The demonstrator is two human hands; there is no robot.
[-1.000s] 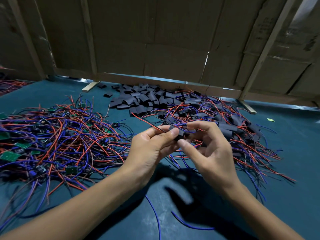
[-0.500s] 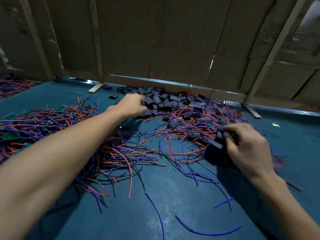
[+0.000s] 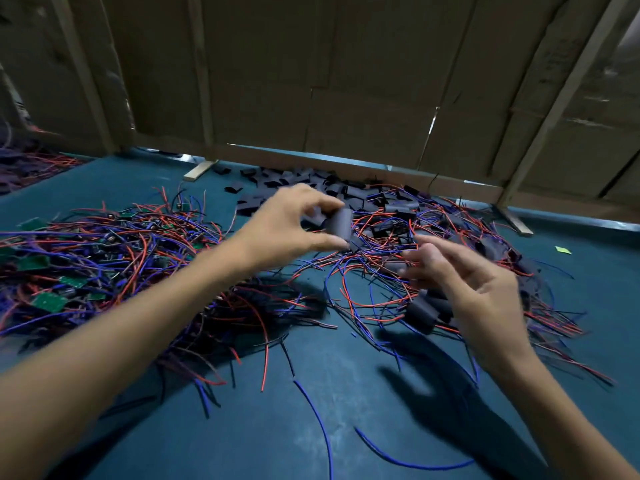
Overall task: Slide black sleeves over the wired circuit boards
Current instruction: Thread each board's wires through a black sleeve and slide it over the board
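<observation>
Loose blue wire [image 3: 320, 422] lies nearest on the teal table [image 3: 242, 445]. Beyond, the right hand [image 3: 481, 292] hovers, fingers spread, seemingly empty, over sleeved boards [image 3: 420, 311]. Farther, the left hand [image 3: 287, 226] pinches a black sleeve [image 3: 339, 221] before the sleeve pile [image 3: 346, 192] and cardboard wall [image 3: 346, 81].

The table [image 3: 311, 427] was a deep teal, faintly scuffed with paler marks near its front. Left of the table's middle lay a tangle of wires [image 3: 114, 258] in red, blue and purple, with bright green circuit boards [image 3: 50, 301] showing among them. Toward the table's far edge, a heap of sleeves [image 3: 346, 194] was matte black. The left hand [image 3: 287, 225] pinched one sleeve [image 3: 338, 222] that looked dark grey-black. At the table's right, a second wire pile [image 3: 398, 271] mixed red and blue with black sleeved pieces. A small yellow-green scrap [image 3: 563, 250] lay farther right. Behind the table, the cardboard wall [image 3: 346, 81] was dull brown with pale wooden strips [image 3: 550, 109].
</observation>
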